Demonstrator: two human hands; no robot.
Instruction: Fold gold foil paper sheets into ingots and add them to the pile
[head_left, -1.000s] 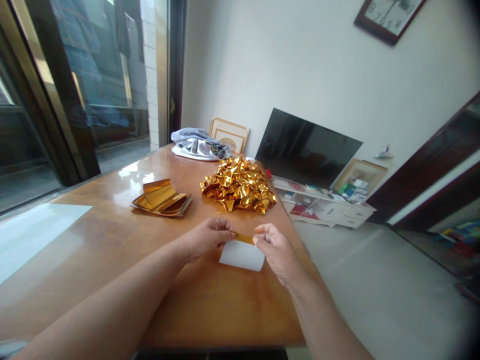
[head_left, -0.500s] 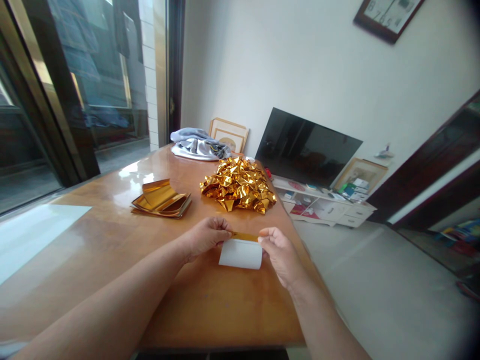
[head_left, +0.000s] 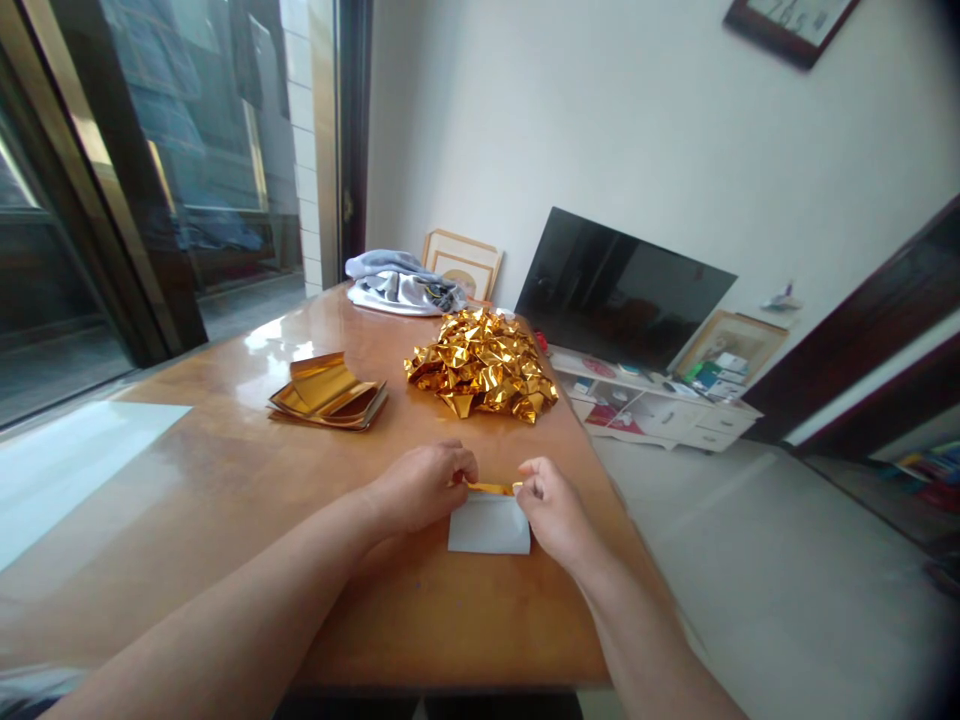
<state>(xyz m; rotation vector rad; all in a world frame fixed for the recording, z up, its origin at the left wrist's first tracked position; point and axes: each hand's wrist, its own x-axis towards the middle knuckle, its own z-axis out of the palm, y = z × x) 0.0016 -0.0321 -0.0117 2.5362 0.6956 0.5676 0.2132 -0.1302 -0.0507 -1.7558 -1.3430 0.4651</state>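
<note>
Between my two hands is a sheet of gold foil paper (head_left: 489, 527), its white back facing me and a narrow gold strip showing along the far edge. My left hand (head_left: 439, 482) pinches the far left corner. At the far right corner, my right hand (head_left: 550, 508) grips the edge between thumb and fingers. Just beyond lies a heap of folded gold foil pieces (head_left: 487, 365). A stack of flat gold foil sheets (head_left: 326, 395) rests to the left, its top sheets curling up.
The wooden table (head_left: 442, 625) has its right edge close to my right forearm. Folded clothes (head_left: 401, 285) lie at its far end. A pale sheet (head_left: 82, 460) is at the left. Past the table stand a television (head_left: 622, 290) and a white cabinet (head_left: 667, 415).
The foil sheet has come down and slightly nearer, now lying flatter toward the tabletop. Its gold strip looks narrower, and both hands have curled further over the far edge.
</note>
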